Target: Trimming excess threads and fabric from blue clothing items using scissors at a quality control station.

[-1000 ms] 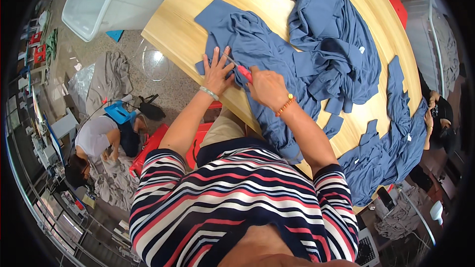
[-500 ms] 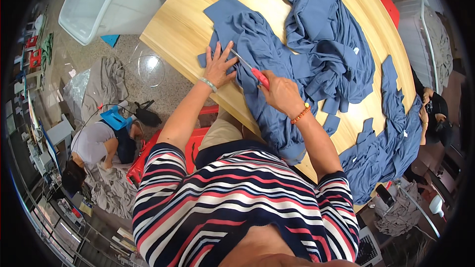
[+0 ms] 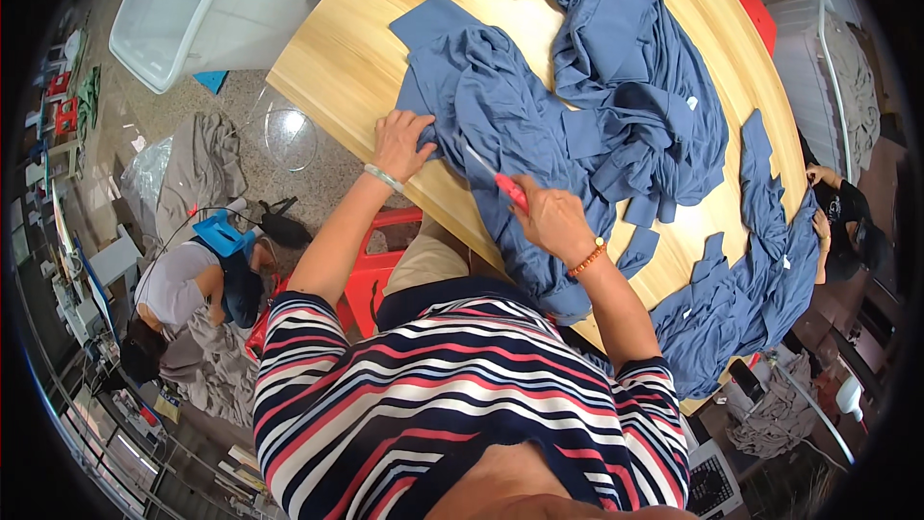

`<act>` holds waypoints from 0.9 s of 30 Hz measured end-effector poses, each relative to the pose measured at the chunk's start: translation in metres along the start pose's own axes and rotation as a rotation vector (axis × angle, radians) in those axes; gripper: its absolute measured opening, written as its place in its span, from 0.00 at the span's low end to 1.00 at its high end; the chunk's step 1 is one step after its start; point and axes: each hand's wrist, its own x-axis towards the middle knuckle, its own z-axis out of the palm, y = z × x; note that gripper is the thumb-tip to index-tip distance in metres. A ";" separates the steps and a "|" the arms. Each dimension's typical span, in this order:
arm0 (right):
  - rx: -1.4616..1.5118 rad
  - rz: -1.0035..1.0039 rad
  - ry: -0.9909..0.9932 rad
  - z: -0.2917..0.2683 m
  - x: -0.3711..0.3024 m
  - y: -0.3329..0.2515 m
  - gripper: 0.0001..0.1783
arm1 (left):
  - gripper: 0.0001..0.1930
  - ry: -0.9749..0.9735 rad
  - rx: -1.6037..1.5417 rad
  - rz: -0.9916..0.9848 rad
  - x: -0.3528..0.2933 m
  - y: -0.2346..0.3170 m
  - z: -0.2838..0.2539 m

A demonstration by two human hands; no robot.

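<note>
A crumpled blue-grey garment (image 3: 500, 87) lies on the round wooden table (image 3: 337, 48) in front of me, its lower end hanging toward my waist. At its left edge, my left hand (image 3: 401, 143) has its fingers bent and closed on the cloth, with the fingertips partly hidden. My right hand (image 3: 555, 221) is closed around a red-handled tool (image 3: 511, 191) with a slim metal blade. The blade points up and left over the garment's middle; its exact kind is not clear.
More blue garments (image 3: 640, 58) are heaped at the table's far right and near right. Another person's hand (image 3: 821, 223) touches the near-right pile. A large pale bin (image 3: 178, 14) stands at far left, a red stool (image 3: 371, 265) beside my legs, and a person crouches (image 3: 183, 279) on the left.
My left hand has gone from spread flat on the cloth to bent fingers at its edge, shifting slightly down and left. My right hand and the tool have moved a little toward me.
</note>
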 end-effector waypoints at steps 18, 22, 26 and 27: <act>0.087 -0.026 0.015 0.001 -0.015 -0.002 0.14 | 0.08 -0.164 -0.235 -0.256 -0.024 -0.035 -0.043; 0.076 -0.040 0.015 0.002 -0.017 -0.003 0.14 | 0.08 0.040 -0.045 -0.120 -0.040 -0.009 -0.034; 0.064 -0.047 -0.026 0.004 -0.018 -0.003 0.13 | 0.13 -0.001 -0.189 -0.340 -0.053 0.005 0.000; 0.060 -0.075 -0.045 0.005 -0.019 -0.004 0.12 | 0.12 0.044 -0.216 -0.327 -0.055 0.000 0.010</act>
